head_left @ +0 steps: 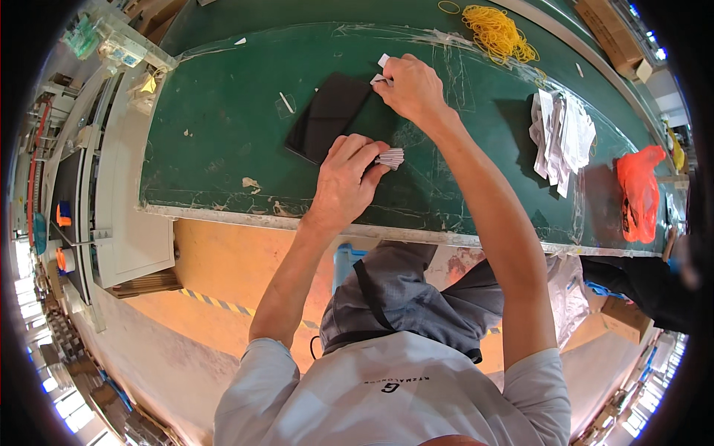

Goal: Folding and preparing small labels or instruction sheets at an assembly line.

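My left hand [346, 178] pinches a small card stack [390, 157]. My right hand [413, 89] pinches a white slip [379, 77]. A black panel [327, 117] lies between them.

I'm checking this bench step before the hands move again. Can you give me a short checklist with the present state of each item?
1. Left hand has the small stack of white slips in a firm pinch: ok.
2. Right hand has a single white slip at its fingertips: ok, though mostly hidden.
3. Black flat panel lies flat on the green table: ok.
4. Panel surface free of debris: cannot tell.
5. Pile of white papers and yellow rubber bands sit apart from both hands: ok.
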Available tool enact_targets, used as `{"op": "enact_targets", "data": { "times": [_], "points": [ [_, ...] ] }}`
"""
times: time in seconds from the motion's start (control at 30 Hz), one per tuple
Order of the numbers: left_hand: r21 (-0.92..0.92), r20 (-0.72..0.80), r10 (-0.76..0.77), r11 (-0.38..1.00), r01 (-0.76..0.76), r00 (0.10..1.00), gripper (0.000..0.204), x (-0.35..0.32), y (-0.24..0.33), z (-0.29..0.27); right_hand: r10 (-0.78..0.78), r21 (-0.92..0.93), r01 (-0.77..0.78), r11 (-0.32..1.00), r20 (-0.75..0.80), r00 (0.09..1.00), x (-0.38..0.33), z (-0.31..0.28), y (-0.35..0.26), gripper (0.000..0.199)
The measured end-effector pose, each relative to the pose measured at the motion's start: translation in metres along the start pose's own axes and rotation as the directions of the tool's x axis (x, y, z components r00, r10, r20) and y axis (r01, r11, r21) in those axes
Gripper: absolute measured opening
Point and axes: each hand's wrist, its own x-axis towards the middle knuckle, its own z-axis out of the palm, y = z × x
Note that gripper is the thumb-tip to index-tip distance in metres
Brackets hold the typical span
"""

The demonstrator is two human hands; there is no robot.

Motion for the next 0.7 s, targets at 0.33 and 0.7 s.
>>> {"op": "enact_targets", "data": {
  "times": [0.33,0.7],
  "points": [
    [0.014,0.0,0.023,1.0,-0.023,1.0,0.033,0.001,0.001,0.001,-0.125,0.457,0.104,0.883,0.017,0.992,-0.043,-0.033,0.025,0.006],
    [-0.002,-0.019,-0.002,1.0,0.002,1.0,0.034,0.0,0.0,0.005,-0.145,0.592,0.001,0.806,0.196,0.97,-0.09,-0.049,0.012,0.01]
  ]
}}
